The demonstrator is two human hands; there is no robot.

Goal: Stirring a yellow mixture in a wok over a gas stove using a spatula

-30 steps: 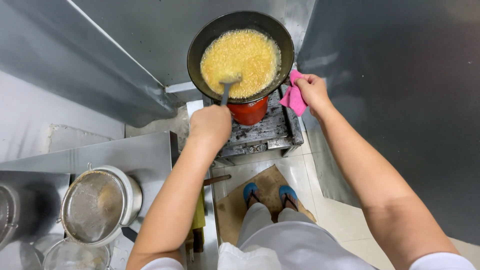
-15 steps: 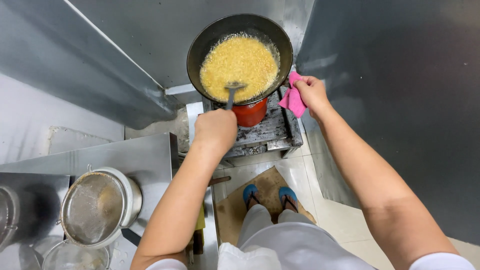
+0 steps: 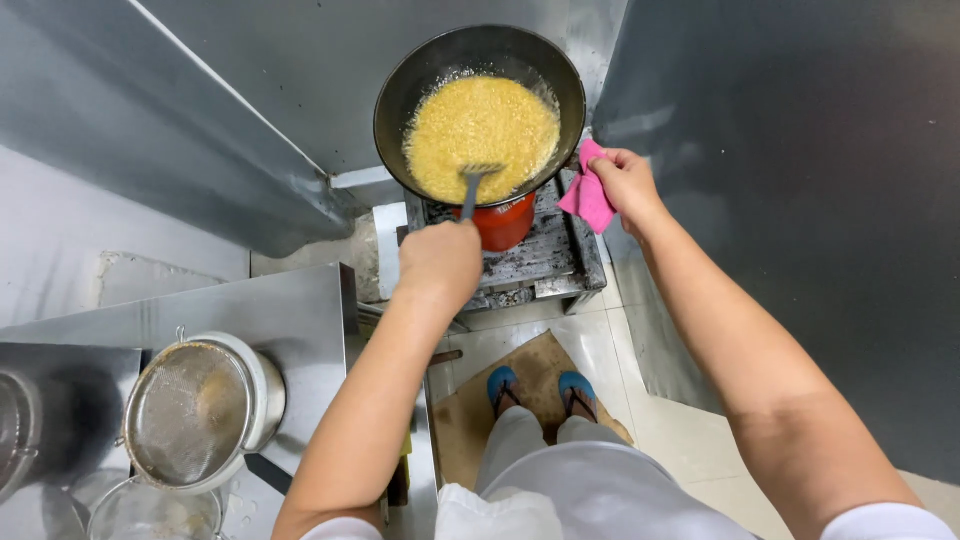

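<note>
A black wok (image 3: pixel 420 75) full of yellow grainy food (image 3: pixel 480 130) sits on a red burner (image 3: pixel 503 222) atop a low metal stove (image 3: pixel 545 255). My left hand (image 3: pixel 440 262) is closed around the handle of a metal spatula (image 3: pixel 474 182), whose blade rests in the near part of the food. At the wok's right rim my right hand (image 3: pixel 625 182) presses a folded pink cloth (image 3: pixel 587 197) against the wok's edge.
Steel wall panels (image 3: pixel 800 180) enclose the stove at the back and right. At lower left a steel counter (image 3: pixel 300 310) carries a metal strainer over a bowl (image 3: pixel 195 410). My feet in blue sandals (image 3: pixel 540 390) stand on a cardboard sheet (image 3: pixel 470 415) on the tiled floor.
My left hand has drawn back toward me, pulling the spatula from the middle of the food to its near edge. My right hand has stayed at the wok's rim with the cloth.
</note>
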